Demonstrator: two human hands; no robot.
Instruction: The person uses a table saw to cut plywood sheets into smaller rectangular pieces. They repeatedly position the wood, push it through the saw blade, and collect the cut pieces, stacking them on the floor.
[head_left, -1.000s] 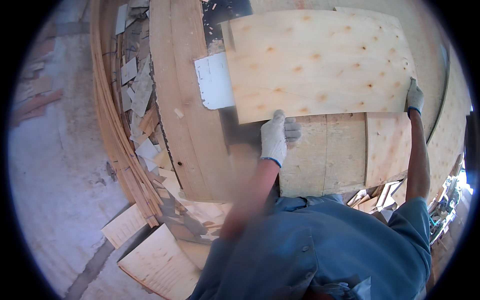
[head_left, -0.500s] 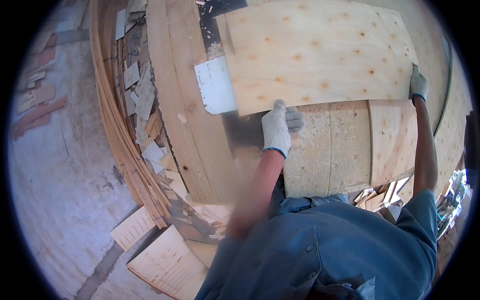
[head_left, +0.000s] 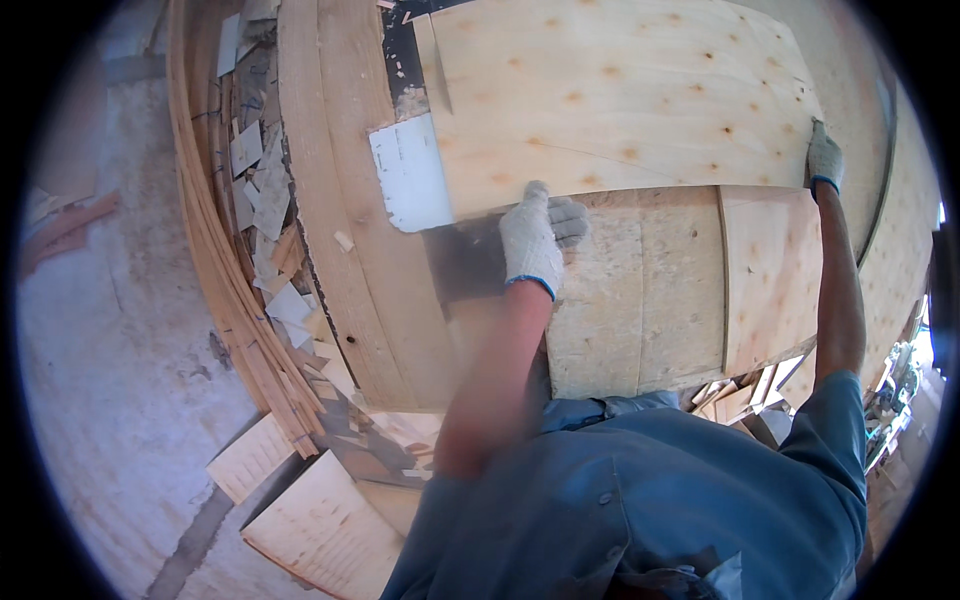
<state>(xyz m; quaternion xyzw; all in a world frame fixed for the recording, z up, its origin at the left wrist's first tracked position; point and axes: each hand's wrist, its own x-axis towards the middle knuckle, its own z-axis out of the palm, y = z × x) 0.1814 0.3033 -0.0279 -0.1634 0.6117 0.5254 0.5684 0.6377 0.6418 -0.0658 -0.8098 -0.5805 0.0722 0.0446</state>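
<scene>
A pale plywood sheet (head_left: 620, 95) with brown knot marks lies across the work surface in front of me. My left hand (head_left: 535, 240), in a white knit glove with a blue cuff, is closed at its near edge, toward the left corner. The thumb rests over that edge; the fingers point right, close together. At the sheet's right edge my gloved right hand (head_left: 825, 160) grips near the corner, thumb on top, its other fingers mostly hidden. Below the near edge lie a worn board (head_left: 640, 290) and a narrower plywood piece (head_left: 770, 275).
A white plate (head_left: 412, 175) and a dark patch (head_left: 468, 260) adjoin the sheet's left side. Long planks (head_left: 345, 200) run alongside. Farther left are thin wood strips (head_left: 215, 270) and scattered offcuts (head_left: 268, 190). Loose panels (head_left: 325, 525) lie lower left; more scraps (head_left: 735, 400) sit lower right.
The whole view has shifted, so most things appear farther left. The plywood sheet and both hands have moved slightly away from me against the boards beneath. Both hands keep their places on its edges.
</scene>
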